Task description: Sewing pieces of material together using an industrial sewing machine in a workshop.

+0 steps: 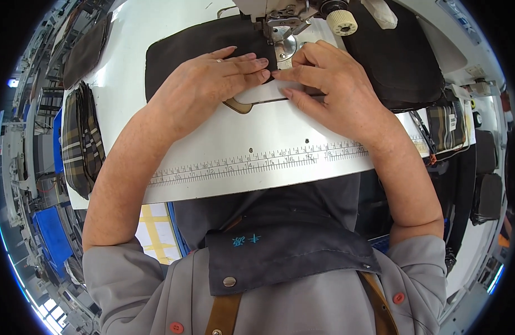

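Observation:
A dark fabric panel (190, 47) lies on the white sewing table, its right edge at the sewing machine's presser foot (271, 36). My left hand (210, 78) rests flat on it, fingers stretched toward the needle area. My right hand (330, 81) is curled beside the round metal needle plate (285, 47). Its index fingertip meets the panel's edge close to my left fingertips, and its thumb lies just below. A pale strip (260, 92) runs under both hands, with a tan curved piece (239, 106) at its left end. What the right fingers pinch is hidden.
The machine head with a cream knob (342, 23) overhangs the work. Dark panels (400, 61) lie at the right, plaid fabric pieces (81, 139) at the left and more plaid (447, 128) at the right, by dark-handled snips (424, 131). A printed ruler (257, 164) follows the front edge.

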The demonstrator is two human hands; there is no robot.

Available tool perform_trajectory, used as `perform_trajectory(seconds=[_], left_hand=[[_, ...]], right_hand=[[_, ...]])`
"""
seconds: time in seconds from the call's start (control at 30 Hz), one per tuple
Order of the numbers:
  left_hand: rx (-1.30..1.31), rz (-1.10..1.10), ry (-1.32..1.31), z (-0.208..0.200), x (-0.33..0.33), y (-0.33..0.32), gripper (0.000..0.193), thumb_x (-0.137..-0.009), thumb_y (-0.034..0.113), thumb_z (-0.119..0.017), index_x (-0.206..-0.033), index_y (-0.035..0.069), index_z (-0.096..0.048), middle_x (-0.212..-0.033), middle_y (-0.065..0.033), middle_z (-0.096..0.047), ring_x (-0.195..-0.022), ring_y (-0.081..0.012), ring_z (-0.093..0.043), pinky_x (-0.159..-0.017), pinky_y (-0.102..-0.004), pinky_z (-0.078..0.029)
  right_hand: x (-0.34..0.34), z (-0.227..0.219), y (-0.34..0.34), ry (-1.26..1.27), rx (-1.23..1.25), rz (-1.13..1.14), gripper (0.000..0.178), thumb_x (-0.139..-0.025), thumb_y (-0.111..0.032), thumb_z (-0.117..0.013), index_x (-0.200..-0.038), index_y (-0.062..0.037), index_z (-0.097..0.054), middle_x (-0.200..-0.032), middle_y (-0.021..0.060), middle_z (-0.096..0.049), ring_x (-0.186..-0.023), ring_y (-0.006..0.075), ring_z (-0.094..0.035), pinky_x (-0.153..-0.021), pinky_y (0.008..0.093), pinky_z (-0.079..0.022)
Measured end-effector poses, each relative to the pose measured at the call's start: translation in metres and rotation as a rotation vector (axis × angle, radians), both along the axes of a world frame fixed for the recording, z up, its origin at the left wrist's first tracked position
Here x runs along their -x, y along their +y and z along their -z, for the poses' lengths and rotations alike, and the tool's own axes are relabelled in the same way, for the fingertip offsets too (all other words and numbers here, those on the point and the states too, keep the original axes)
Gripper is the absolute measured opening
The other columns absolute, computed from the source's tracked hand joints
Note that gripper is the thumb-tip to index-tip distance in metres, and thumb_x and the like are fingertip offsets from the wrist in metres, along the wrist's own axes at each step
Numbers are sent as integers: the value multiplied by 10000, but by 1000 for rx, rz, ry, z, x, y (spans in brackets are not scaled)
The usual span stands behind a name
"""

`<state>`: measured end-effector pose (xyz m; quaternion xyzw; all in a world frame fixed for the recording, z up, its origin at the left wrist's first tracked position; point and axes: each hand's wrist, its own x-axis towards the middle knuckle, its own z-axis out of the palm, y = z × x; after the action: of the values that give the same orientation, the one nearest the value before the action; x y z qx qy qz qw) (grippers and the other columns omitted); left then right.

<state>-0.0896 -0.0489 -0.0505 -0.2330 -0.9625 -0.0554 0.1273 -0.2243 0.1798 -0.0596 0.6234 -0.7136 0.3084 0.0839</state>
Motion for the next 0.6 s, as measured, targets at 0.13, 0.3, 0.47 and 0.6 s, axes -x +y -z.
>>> perform_trajectory(seconds=[0.13,0.3,0.47,0.6], left_hand=[[57,-20,44,3,7,-4,425,-880,64,-592,-1294,48,-690,-1354,-85,-682,-1305,-249,-615,-1184,-445,-435],[108,-43,89,4,17,-6,438,-875,55,-594,-1303,51,-688,-1348,-90,-685,-1305,-248,-615,-1184,-442,-434],[150,-143,114,6,18,-1,478,-882,26,-569,-1351,45,-654,-1368,-98,-671,-1295,-263,-617,-1181,-428,-434],[218,-222,117,4,18,21,502,-885,20,-555,-1382,32,-621,-1367,-122,-667,-1290,-280,-619,-1178,-427,-431]], right_hand=[[0,1,-3,59,-13,48,202,-835,-202,-789,-1000,-84,-789,-921,49,-618,-905,247,-626,-781,401,-511],[0,3,-3,133,-43,104,273,-867,-260,-767,-1092,-106,-772,-933,43,-587,-915,237,-595,-788,397,-489],[-1,4,-4,181,-61,121,341,-892,-289,-740,-1179,-105,-745,-961,53,-576,-947,240,-580,-804,396,-483],[0,7,-3,191,-43,126,344,-892,-289,-740,-1166,-80,-743,-969,58,-575,-953,242,-576,-810,394,-489]])
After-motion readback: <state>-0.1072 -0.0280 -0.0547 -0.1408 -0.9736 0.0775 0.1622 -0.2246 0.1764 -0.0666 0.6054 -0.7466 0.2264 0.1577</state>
